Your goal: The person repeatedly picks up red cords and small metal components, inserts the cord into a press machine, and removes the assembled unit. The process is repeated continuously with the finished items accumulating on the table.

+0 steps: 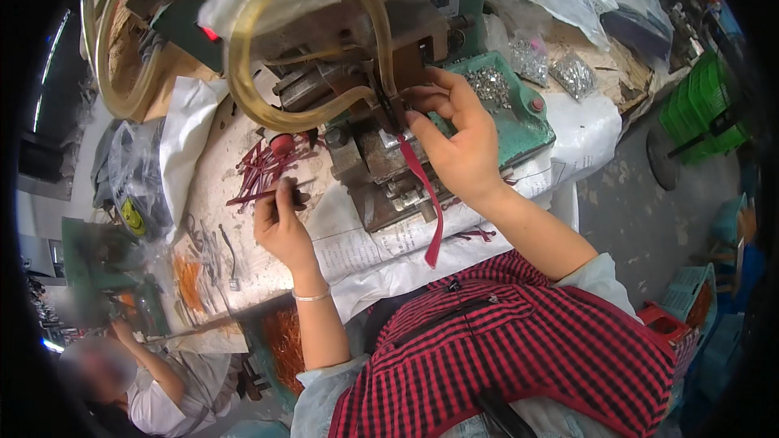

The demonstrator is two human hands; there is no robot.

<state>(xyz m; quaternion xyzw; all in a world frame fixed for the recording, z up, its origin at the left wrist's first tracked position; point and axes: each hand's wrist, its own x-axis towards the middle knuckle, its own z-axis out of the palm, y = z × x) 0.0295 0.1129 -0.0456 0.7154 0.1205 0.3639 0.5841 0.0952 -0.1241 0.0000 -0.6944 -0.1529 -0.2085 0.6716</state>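
At the centre of the frame, we've got the right hand [461, 139] up against the press machine [381, 126], grip pinched on the top end of a red strap [423, 195] right at the machine's working point, just under the looping yellow hose [243, 73]. The strap hangs down from those fingers toward the lower middle, its free end dangling over the white-covered surface [357, 251]. Over on the left, the left hand [280, 223] has its grip closed around what looks like another thin red strip [247, 196], though it's hard to be sure at this size, just below the pile of red strips [264, 164]. Upper right, a green tray [519, 118] holds small metal studs [487, 81].
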